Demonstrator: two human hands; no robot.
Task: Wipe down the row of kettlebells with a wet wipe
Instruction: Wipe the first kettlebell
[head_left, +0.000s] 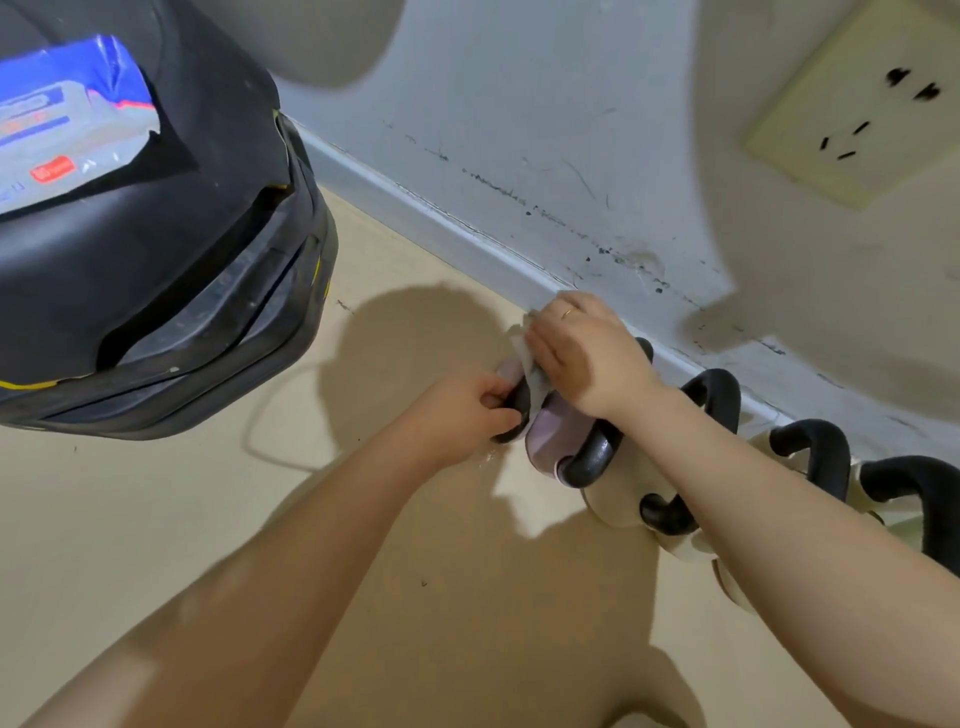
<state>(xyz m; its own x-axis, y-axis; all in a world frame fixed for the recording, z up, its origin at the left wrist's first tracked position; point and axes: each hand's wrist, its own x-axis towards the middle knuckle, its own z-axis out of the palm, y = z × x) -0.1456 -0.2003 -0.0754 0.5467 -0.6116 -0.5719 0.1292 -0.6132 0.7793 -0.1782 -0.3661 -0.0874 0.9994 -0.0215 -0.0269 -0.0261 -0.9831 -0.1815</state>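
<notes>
Wiping looks to be on the first kettlebell (550, 431), the pinkish one at the left end of the row along the wall: left hand (467, 410) is curled round its black handle to steady it, right hand (582, 353) presses the wipe (524, 358) down on the far side. Next I'd guess finish around this one, then shift right to the cream ones (618, 504), which look untouched so far.

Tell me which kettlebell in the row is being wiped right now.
The pale purple kettlebell at the left end of the row. The left hand grips its black handle while the right hand presses the wet wipe on it; the cream-coloured kettlebells go untouched.
</notes>
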